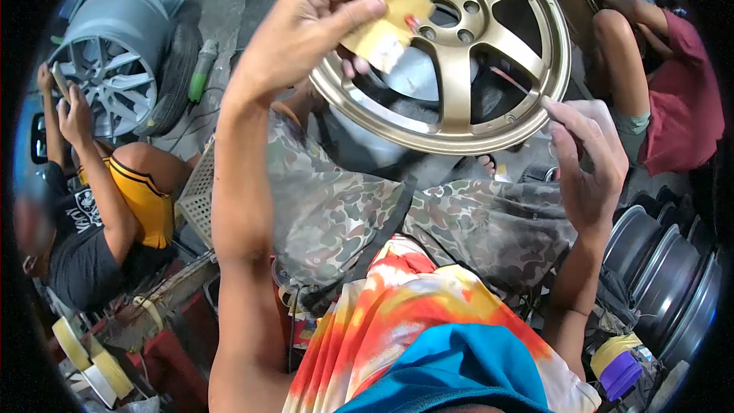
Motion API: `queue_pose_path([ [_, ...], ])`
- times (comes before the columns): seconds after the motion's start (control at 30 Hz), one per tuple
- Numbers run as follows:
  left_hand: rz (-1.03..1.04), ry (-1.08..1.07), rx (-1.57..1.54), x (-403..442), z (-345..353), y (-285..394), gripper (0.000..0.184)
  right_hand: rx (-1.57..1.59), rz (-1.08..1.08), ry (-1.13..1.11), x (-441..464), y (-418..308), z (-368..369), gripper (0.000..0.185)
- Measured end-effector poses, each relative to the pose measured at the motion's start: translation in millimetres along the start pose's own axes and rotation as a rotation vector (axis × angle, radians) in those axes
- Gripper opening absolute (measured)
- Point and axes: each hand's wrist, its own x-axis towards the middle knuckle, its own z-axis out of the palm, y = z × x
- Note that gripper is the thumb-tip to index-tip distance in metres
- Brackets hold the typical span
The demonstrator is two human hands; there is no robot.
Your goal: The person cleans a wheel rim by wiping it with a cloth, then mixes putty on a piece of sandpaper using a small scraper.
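A bronze-gold alloy wheel (456, 88) lies tilted in front of my knees, its spokes facing me. My left hand (306, 34) pinches a folded piece of yellow sandpaper (386, 23) between thumb and fingers, over the wheel's left side. White and red marks show on the sandpaper's face. At the wheel's lower right lip is my right hand (589, 157). Its fingers are bent, the thumb stands apart from them, and a fingertip appears to touch the rim. I see nothing held in it.
On the left, a person sits beside a grey wheel (126, 80); a green grinder (202, 73) lies nearby. Another person in a red shirt (684, 99) works at the right. Dark rims (665, 268) stand at lower right, yellow rolls (111, 367) at lower left. A perforated crate (197, 195) is beside me.
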Motion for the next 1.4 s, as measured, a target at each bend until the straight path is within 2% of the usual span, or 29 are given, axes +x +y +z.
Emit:
queue_pose_path([
  [0.07, -0.108, -0.093, -0.099, -2, 13, 17, 0.027, 0.021, -0.002, -0.009, 13, -5, 4, 0.026],
  [0.1, -0.071, -0.117, -0.087, -1, 14, 17, 0.028, 0.017, -0.063, -0.018, 18, -4, 9, 0.026],
  [0.17, -0.149, -0.126, -0.057, 3, 17, 19, 0.029, 0.031, -0.138, -0.025, 21, -2, 18, 0.025],
  [0.27, -0.180, -0.143, -0.066, 6, 28, 23, 0.030, 0.025, -0.110, -0.013, 12, -2, 23, 0.027],
  [0.43, -0.184, -0.198, -0.072, 11, 31, 24, 0.030, 0.039, -0.084, -0.009, 13, -5, 28, 0.031],
  [0.8, -0.068, -0.138, -0.118, 12, 41, 23, 0.026, 0.025, -0.031, 0.001, 12, -3, 36, 0.032],
  [1.1, -0.131, -0.154, -0.134, 11, 43, 23, 0.025, 0.197, 0.047, -0.112, 8, 1, 38, 0.020],
  [1.17, -0.131, -0.164, -0.116, 13, 42, 21, 0.025, 0.389, 0.061, -0.200, 8, 6, 35, 0.016],
  [1.23, 0.091, 0.049, 0.127, 17, 40, 9, 0.022, 0.419, 0.090, -0.220, 4, 6, 35, 0.015],
  [1.3, 0.059, 0.097, 0.135, 18, 37, 5, 0.022, 0.452, 0.116, -0.239, 3, 8, 35, 0.014],
  [1.33, 0.022, 0.146, 0.141, 18, 35, 5, 0.022, 0.430, 0.127, -0.176, 2, 10, 35, 0.016],
  [1.37, -0.080, 0.105, 0.067, 18, 31, 9, 0.025, 0.407, 0.140, -0.112, 3, 11, 34, 0.017],
  [1.4, -0.072, 0.102, 0.067, 18, 32, 9, 0.025, 0.401, 0.138, -0.106, 3, 10, 32, 0.017],
])
